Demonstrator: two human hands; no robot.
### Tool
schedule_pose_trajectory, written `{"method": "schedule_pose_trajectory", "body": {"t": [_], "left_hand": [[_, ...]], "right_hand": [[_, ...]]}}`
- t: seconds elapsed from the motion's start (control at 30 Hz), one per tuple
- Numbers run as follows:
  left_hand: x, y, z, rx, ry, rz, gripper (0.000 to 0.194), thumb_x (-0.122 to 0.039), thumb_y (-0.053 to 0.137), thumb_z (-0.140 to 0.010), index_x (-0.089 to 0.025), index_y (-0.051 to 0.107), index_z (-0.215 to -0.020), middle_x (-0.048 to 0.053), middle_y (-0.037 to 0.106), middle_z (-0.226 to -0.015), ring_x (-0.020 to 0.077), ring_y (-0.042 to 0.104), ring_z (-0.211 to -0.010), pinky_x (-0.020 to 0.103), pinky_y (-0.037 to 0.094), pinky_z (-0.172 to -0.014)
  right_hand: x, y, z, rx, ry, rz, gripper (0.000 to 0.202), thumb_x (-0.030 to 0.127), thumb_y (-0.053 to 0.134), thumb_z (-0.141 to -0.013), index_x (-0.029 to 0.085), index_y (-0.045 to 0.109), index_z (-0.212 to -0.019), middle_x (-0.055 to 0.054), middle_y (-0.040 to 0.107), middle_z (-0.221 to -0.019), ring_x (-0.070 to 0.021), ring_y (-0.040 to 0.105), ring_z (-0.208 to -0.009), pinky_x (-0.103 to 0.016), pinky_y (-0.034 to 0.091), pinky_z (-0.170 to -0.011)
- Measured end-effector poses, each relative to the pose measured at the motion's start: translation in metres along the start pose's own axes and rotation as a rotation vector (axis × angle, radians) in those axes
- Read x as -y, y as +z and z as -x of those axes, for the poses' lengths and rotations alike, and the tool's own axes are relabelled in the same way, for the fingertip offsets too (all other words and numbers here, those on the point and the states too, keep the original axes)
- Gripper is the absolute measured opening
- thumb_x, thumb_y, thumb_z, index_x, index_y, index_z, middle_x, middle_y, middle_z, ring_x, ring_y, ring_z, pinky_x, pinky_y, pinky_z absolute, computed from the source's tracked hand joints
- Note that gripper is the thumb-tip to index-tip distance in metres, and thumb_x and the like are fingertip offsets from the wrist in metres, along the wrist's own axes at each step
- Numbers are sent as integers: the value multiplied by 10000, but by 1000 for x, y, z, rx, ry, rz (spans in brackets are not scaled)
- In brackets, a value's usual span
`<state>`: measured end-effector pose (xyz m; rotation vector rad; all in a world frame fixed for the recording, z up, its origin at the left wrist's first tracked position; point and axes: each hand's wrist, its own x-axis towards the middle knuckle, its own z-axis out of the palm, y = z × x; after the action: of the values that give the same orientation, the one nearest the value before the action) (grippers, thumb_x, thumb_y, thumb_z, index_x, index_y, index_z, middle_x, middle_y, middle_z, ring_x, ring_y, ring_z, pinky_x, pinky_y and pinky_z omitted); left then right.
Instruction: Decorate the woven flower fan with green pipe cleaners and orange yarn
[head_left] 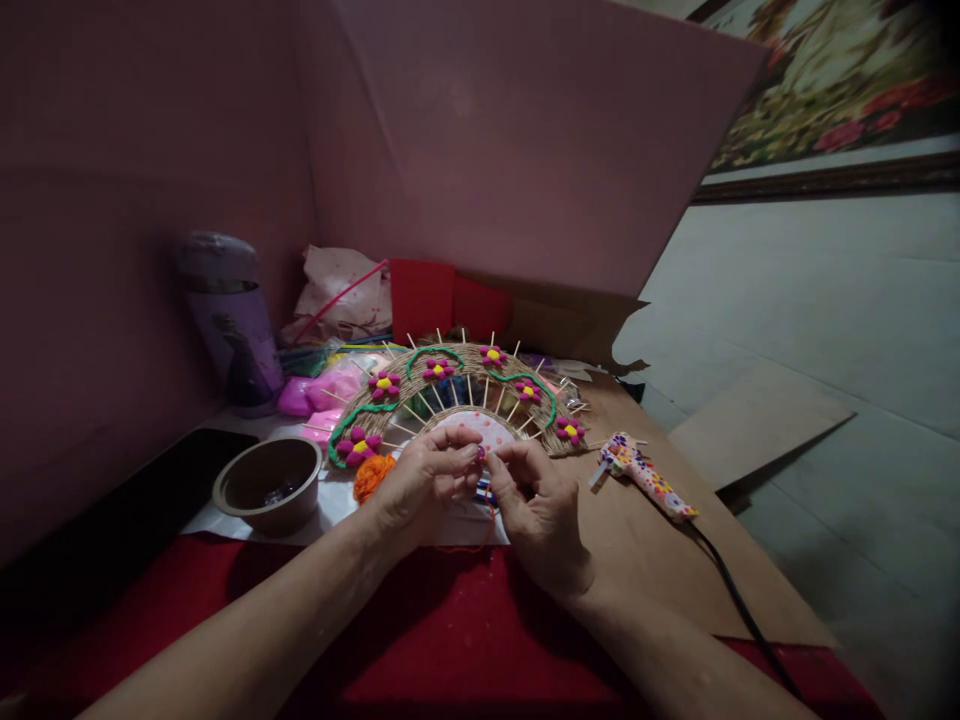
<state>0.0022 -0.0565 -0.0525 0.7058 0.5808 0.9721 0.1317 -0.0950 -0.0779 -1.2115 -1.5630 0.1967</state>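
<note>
My left hand point(431, 470) is closed in a pinch on a small purple bead point(481, 453). Against it, the fingertips of my right hand point(541, 515) are pinched together, with a strand of orange yarn point(491, 515) hanging below them. An orange yarn ball point(373, 479) lies beside my left wrist. Just beyond both hands is a half-round twine weaving point(469, 365) on thin wooden sticks, bearing several magenta flowers with yellow centres and green curling stems. A dotted pale cloth piece point(480, 428) shows at its inner curve, partly hidden by my fingers.
A brown bowl point(268, 487) with small shiny pieces stands at left, near a purple tumbler point(232, 325). Pink packets point(326, 395) and red paper point(422, 298) lie behind. At right, a flower-patterned glue gun point(649, 475) with a black cord rests on brown cardboard point(675, 560).
</note>
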Motion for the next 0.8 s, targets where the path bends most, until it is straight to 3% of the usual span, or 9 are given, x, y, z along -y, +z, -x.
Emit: {"method": "schedule_pose_trajectory", "body": {"t": [0.27, 0.5, 0.8], "left_hand": [[-1, 1, -1, -8, -8, 13, 238, -89, 761, -546, -115, 615, -732, 9, 616, -616, 74, 541, -524, 187, 407, -521], [0, 0, -1, 6, 3, 1, 224, -73, 743, -556, -112, 621, -739, 2, 607, -609, 66, 525, -517, 189, 394, -523], [0, 1, 0, -18, 1, -4, 232, -68, 740, -557, -118, 606, -740, -7, 601, -620, 78, 550, -539, 206, 424, -557]], "right_hand": [[-4, 0, 1, 6, -54, 39, 96, 258, 555, -827, 175, 575, -870, 81, 390, -487, -68, 368, -407, -200, 294, -424], [-5, 1, 1, 0, -26, 44, 106, 263, 527, -840, 169, 574, -844, 29, 533, -563, -73, 409, -427, -203, 329, -433], [-5, 0, 1, 8, -24, 63, 92, 264, 538, -831, 179, 567, -856, 66, 438, -495, -73, 384, -409, -197, 315, -427]]}}
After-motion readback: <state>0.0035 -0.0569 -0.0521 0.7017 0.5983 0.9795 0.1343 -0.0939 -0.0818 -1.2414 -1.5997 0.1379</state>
